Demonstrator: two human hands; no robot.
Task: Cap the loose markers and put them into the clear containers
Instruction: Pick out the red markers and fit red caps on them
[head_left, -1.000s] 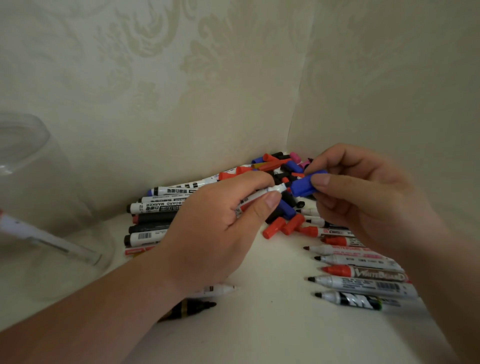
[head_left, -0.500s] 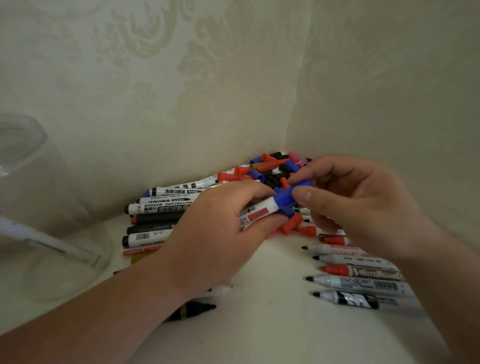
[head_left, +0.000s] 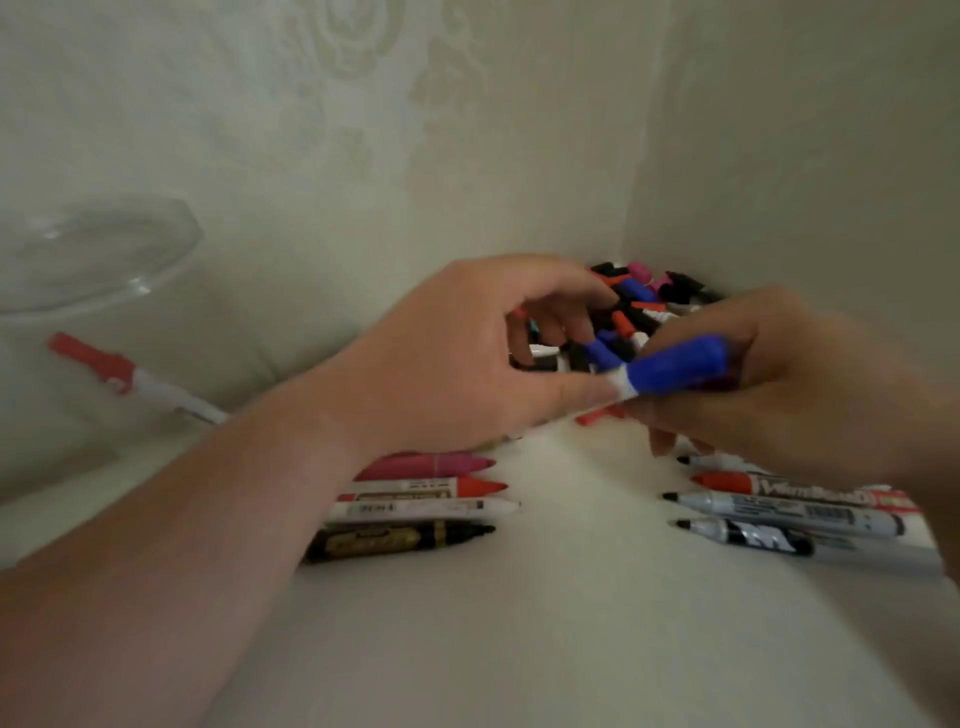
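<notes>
Asker: Where are the two hands now?

Teller: Close together, in front of the corner. The right hand (head_left: 789, 400) has its fingers curled round the blue cap (head_left: 675, 366). The left hand (head_left: 467, 358) is just beside it, and its thumb touches the white bit of the marker (head_left: 621, 385).

Asker: Does the left hand hold the marker?

Teller: I cannot tell. The rest of the marker is hidden behind that hand, and it is all blurry.

Asker: What is different from a second ago?

Teller: Back then the blue cap was off, pinched in the right hand, with a gap to the marker's tip. Half a second ago the two met. Now the cap sits on the marker's end and no tip shows.

Asker: Anything else?

Teller: The view has moved. More pens show under the left arm: a pink marker (head_left: 426, 465), a red-tipped marker (head_left: 431, 488), a white marker (head_left: 426, 507) and a black marker (head_left: 400, 540), side by side on the white table (head_left: 519, 649). Before, only two peeked out there.

Asker: And the clear container (head_left: 104, 291)?

Teller: Well off to the left, by the wall. More of its round rim shows now. A red-capped marker (head_left: 130, 376) leans inside it, as before.

Asker: What else is there?

Teller: A pile of loose caps (head_left: 654, 296) sits in the corner behind the hands. A row of open markers (head_left: 769, 512) lies on the right, tips pointing left.
</notes>
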